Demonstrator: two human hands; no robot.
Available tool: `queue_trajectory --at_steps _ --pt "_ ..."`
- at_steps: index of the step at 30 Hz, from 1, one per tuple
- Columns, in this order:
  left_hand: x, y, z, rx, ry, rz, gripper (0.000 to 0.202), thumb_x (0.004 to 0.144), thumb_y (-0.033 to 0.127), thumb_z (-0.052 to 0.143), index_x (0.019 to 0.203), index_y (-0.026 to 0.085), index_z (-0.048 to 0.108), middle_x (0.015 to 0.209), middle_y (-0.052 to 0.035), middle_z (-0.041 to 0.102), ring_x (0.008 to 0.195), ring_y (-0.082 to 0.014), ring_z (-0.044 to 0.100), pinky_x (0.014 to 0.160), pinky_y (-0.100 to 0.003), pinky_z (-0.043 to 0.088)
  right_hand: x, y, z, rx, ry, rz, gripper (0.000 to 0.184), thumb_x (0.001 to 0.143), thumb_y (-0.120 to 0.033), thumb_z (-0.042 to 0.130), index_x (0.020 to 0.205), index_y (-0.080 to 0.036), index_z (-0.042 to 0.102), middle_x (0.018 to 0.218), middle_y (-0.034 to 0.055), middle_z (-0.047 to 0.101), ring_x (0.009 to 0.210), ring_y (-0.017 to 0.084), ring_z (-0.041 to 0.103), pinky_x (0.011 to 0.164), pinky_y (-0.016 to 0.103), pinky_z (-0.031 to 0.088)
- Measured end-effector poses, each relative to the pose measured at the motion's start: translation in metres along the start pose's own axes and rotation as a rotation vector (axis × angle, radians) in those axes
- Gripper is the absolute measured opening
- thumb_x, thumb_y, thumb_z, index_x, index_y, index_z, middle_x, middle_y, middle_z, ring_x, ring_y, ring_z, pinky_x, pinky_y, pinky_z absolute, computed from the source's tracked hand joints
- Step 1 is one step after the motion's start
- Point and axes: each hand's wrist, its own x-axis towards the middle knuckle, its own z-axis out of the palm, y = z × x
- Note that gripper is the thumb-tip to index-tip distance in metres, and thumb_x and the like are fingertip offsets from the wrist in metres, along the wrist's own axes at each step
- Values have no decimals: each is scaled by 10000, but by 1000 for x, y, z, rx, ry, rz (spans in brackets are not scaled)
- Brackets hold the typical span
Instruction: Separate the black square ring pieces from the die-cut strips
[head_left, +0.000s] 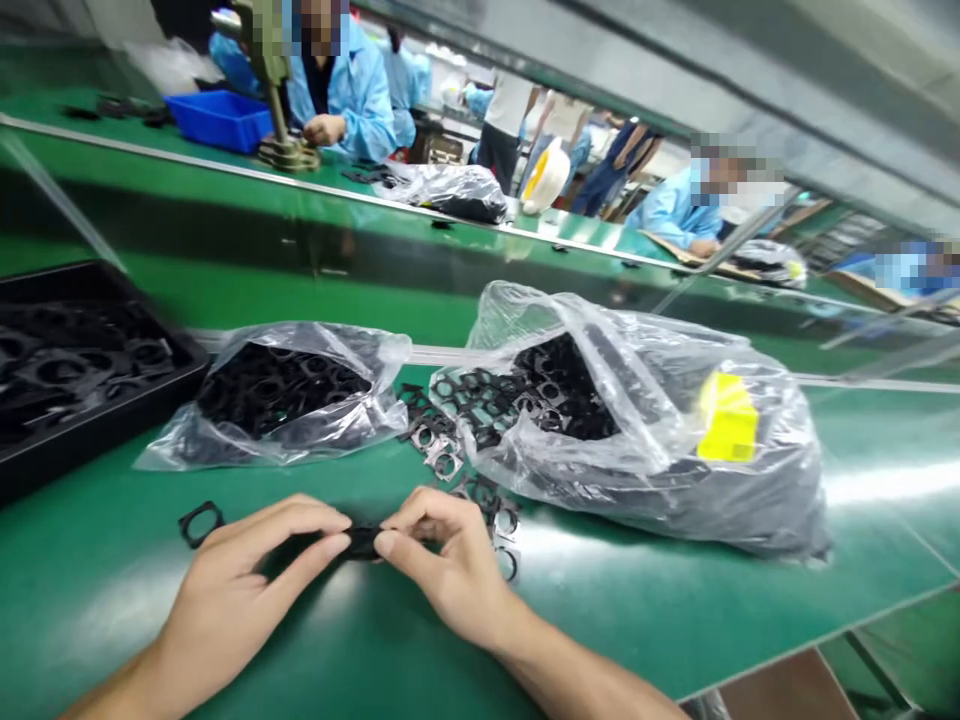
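Observation:
Between my two hands is a small black part [363, 543], seen nearly edge-on just above the green bench. Thumb and fingers of my left hand [247, 580] pinch its left end. My right hand [450, 570] pinches the right end in the same way. Fingertips cover both ends, so its full shape is hidden. A single black ring-shaped part [200, 523] lies on the bench just beyond my left hand. Past my right hand, several loose ring parts [444, 460] spill from the mouth of a large clear plastic bag [660, 480] with a yellow label.
At the left stands a black tray [97, 435] full of black parts. Beside it lies a smaller open plastic bag [292, 400] of similar pieces. Across a low clear divider, people in blue work clothes [360, 95] sit near a blue bin [219, 120] and a press stand [287, 150].

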Motion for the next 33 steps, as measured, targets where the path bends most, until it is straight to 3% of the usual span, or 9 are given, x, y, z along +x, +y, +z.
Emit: queue_trajectory --at_steps 3,7,11,16,21,25,29,33 --pt "-2 -10 -3 58 -33 124 142 978 252 608 1052 242 729 956 4 782 787 -123 763 759 -162 595 2 2 1 248 -23 167 364 692 -428 888 684 -170 631 654 2 701 600 131 668 611 241 487" --pt "-6 -19 -7 169 -91 355 331 957 75 572 1187 248 735 1184 -59 738 1019 -159 740 906 -223 588 4 3 0 349 -28 252 377 669 -414 903 671 -151 633 576 -12 680 540 136 696 564 221 493" --pt "-13 -22 -11 157 -140 432 389 930 40 603 1245 237 718 1164 -66 759 1097 -206 717 938 -291 600 6 6 -3 419 -86 339 328 659 -337 901 669 -138 639 546 -13 679 511 135 694 549 215 498" --pt "-17 -28 -18 222 -220 480 420 954 69 539 1286 266 703 1189 -52 776 1075 -200 742 960 -281 610 7 10 -6 477 -176 390 304 666 -312 878 641 -141 628 542 -4 696 489 136 693 531 216 524" --pt "-13 -30 -20 301 -251 610 446 942 21 513 1283 236 704 1151 -56 794 1085 -212 745 990 -310 608 8 12 -6 440 -166 391 314 661 -327 897 673 -129 653 526 -14 686 490 126 696 525 199 538" --pt "-15 -28 -15 254 -233 559 441 944 20 531 1293 234 695 1152 -62 786 1093 -214 737 987 -320 611 9 10 -5 445 -117 383 361 628 -264 926 881 -145 698 528 -77 649 469 127 696 495 188 531" --pt "-20 -24 -9 103 -179 397 445 907 16 621 1280 245 700 1127 -59 779 1061 -208 740 939 -291 627 9 9 -5 438 -113 369 275 650 -260 897 764 -120 690 565 -44 664 481 113 690 492 183 523" --pt "-19 -19 -6 95 -179 429 413 915 12 601 1238 238 722 1050 -43 799 987 -196 762 923 -289 635 10 8 -7 464 -125 394 203 628 -173 833 786 -128 713 510 -90 603 388 55 564 464 180 509"
